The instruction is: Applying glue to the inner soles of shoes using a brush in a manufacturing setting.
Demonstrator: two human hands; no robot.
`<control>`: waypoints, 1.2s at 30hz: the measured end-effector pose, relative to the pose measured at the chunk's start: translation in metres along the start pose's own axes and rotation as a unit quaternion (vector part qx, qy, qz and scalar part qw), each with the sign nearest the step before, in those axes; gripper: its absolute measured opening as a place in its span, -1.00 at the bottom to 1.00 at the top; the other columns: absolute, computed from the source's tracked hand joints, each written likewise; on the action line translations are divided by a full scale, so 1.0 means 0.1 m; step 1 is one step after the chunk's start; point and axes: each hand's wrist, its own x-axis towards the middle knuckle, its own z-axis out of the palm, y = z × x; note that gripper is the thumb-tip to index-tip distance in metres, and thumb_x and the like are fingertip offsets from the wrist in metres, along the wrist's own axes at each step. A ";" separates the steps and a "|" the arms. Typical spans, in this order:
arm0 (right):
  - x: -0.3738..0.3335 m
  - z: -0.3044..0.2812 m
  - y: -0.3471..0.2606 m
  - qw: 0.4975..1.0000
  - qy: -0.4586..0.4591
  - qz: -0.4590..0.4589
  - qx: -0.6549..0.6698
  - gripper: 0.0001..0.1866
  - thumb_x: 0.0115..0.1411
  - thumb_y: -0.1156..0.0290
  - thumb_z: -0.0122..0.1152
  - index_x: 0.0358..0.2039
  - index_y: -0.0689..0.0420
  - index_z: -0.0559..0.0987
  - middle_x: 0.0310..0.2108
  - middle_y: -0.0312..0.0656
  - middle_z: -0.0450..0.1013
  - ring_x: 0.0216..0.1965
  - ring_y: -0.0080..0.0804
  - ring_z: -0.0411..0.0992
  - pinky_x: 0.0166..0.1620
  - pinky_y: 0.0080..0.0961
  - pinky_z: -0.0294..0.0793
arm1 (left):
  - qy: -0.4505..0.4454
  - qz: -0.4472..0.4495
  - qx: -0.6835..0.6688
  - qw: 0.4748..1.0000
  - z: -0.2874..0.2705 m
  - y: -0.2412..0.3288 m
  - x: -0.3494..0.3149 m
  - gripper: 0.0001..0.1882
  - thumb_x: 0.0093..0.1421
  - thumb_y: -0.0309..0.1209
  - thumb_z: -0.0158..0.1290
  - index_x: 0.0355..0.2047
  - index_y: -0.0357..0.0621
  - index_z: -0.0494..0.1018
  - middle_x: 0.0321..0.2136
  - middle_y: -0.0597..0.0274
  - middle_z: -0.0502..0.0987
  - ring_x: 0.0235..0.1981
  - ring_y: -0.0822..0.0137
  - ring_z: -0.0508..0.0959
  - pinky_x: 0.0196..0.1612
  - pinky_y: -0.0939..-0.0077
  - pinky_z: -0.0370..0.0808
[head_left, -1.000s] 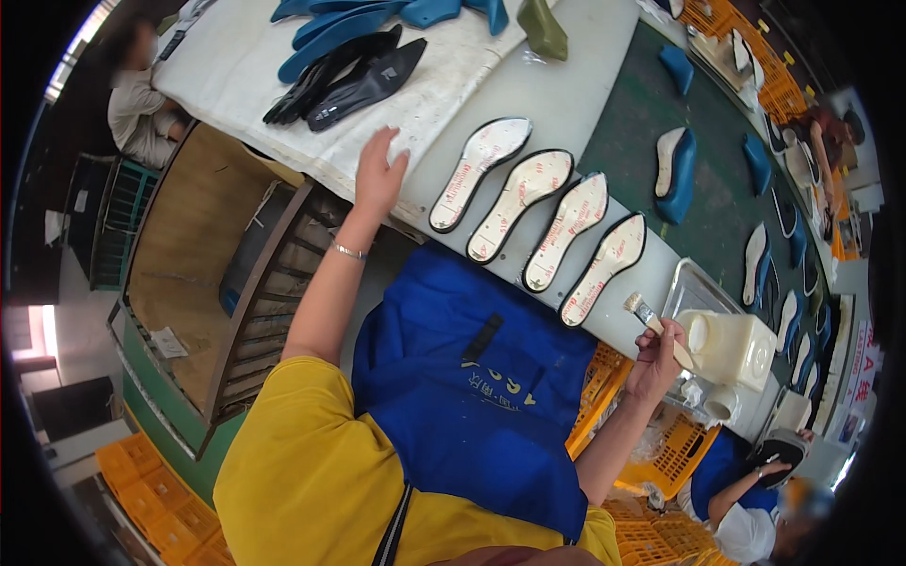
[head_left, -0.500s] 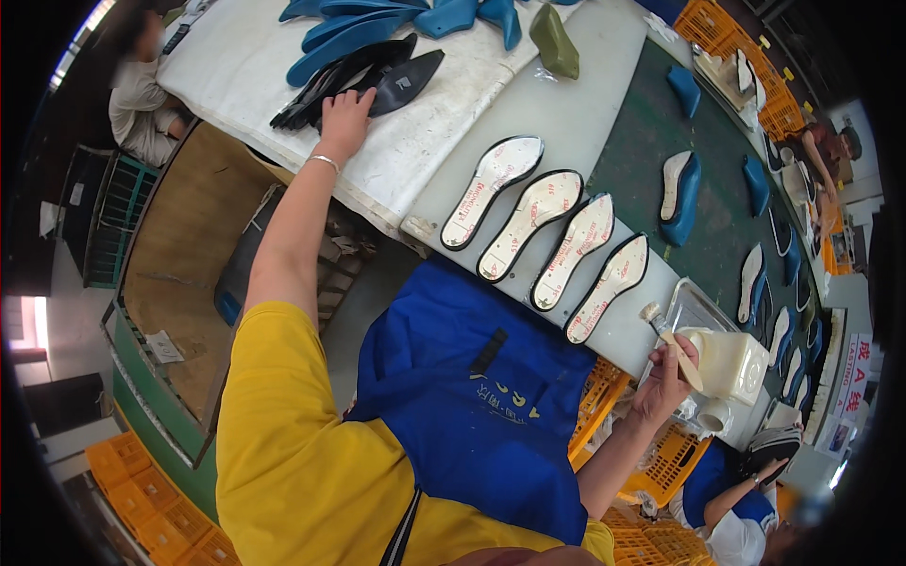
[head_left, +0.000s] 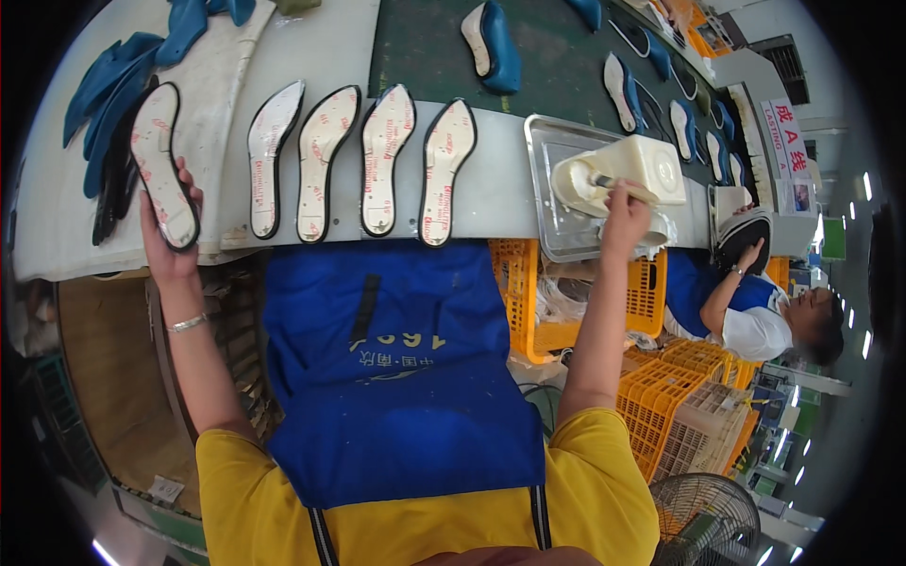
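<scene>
My left hand [head_left: 170,236] is closed on an insole [head_left: 159,156], its pale, red-printed face toward me and its dark rim showing. This insole is raised in front of a pile of black insoles [head_left: 111,179] on the white cloth. With my right hand [head_left: 625,222] I grip a brush [head_left: 634,189] by its wooden handle. Its bristle end is inside the opening of a cream plastic jug [head_left: 661,165] lying on its side in a metal tray [head_left: 557,236]. Between my hands, several insoles [head_left: 385,160] lie in a row, pale side up.
Blue shoe lasts [head_left: 184,33] lie at the far left. On the green belt [head_left: 415,52] beyond are more lasts with insoles [head_left: 491,47]. Orange crates [head_left: 524,292] stand below the table's right end. At the right, a co-worker [head_left: 741,307] holds a dark piece. A fan [head_left: 703,514] stands lower right.
My left hand has lifted one insole off the black pile and turned its pale face toward me. My right hand has brought the brush into the jug's opening. The view has swung right.
</scene>
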 end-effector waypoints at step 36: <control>-0.43 -0.09 0.11 0.958 0.143 0.124 0.217 -0.81 0.32 0.38 0.08 -0.28 0.28 0.49 -0.52 -0.20 0.47 -0.54 -0.58 0.41 -0.46 -0.70 0.38 | 0.029 -0.306 0.049 0.950 1.43 -2.20 -0.51 -0.53 0.45 -0.21 -0.30 0.23 -0.25 0.15 0.05 -0.01 0.43 -0.05 0.10 0.57 -0.31 0.46 0.65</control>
